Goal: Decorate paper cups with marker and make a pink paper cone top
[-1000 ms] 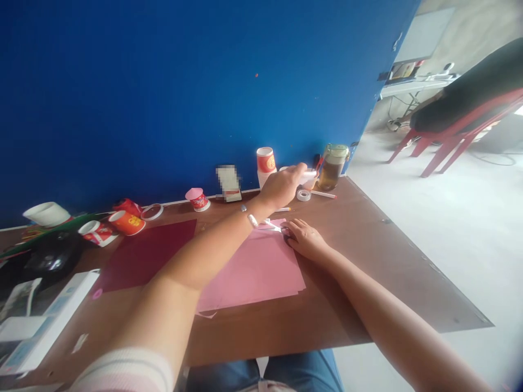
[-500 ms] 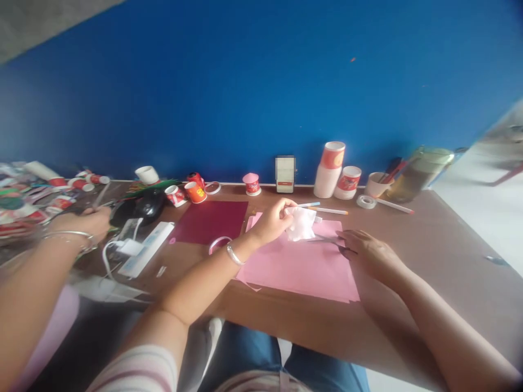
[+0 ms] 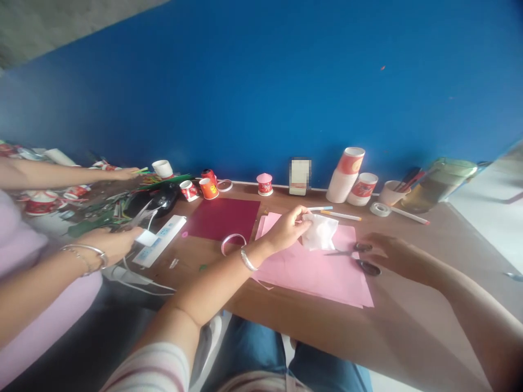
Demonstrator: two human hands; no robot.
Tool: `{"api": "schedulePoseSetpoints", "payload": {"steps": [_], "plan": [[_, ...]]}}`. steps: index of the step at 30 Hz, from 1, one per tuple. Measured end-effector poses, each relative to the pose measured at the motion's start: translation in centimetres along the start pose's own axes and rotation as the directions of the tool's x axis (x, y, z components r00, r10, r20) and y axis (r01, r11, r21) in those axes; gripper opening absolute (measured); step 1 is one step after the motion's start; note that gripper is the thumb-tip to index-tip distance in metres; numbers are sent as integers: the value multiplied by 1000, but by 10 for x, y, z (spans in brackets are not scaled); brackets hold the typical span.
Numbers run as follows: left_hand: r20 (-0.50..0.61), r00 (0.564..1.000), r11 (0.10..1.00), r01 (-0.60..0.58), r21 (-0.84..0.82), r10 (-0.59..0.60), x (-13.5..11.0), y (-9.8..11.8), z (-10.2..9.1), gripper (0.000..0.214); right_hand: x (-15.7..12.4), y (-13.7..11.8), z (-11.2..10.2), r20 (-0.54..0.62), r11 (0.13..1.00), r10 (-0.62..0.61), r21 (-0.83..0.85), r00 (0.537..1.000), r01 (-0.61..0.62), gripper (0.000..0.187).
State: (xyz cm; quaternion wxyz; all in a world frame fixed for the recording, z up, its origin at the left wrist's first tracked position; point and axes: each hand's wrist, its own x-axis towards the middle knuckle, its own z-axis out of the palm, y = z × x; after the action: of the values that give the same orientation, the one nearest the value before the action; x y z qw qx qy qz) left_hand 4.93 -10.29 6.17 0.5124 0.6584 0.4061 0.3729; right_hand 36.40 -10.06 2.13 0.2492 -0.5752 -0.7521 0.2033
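Note:
My left hand (image 3: pixel 288 228) is closed on a crumpled white paper piece (image 3: pixel 320 233), holding it just above the pink paper sheets (image 3: pixel 318 269) on the brown table (image 3: pixel 408 321). My right hand (image 3: pixel 388 251) lies on the table next to the black-handled scissors (image 3: pixel 359 256), fingers loosely curled and touching the handles; whether it grips them is unclear. A silver bangle sits on my left wrist.
A dark red sheet (image 3: pixel 224 218), a tape ring (image 3: pixel 232 242), paper cups (image 3: pixel 347 174), pens (image 3: pixel 339 213), a tape roll (image 3: pixel 379 209) and a jar (image 3: pixel 429 188) line the blue wall. To the left, another person's hands (image 3: pixel 110 242) work among cups and green strips.
My left hand drew back from the far cups holding the white paper and now holds it over the pink sheets. The view swung left, revealing the other person. The scissors' handles now show.

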Motion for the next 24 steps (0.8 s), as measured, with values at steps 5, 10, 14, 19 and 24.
{"api": "schedulePoseSetpoints", "payload": {"steps": [5,10,14,19,24], "plan": [[31,997,998,-65,-25,65,-3,3,5,15,-14,-62,8,192,740,20,657,981,-143,49],[111,992,998,-59,4,59,-11,-2,7,17,-23,-89,37,180,664,103,719,978,-203,36],[29,998,992,-55,113,52,-9,-16,-30,23,-25,-78,37,84,680,189,707,978,-192,39],[-677,664,835,143,531,318,11,-39,-162,36,-29,-60,32,104,626,264,738,959,-253,45],[-890,407,822,423,382,204,16,-55,-265,39,-29,-59,41,129,544,264,798,956,-258,41]]}}
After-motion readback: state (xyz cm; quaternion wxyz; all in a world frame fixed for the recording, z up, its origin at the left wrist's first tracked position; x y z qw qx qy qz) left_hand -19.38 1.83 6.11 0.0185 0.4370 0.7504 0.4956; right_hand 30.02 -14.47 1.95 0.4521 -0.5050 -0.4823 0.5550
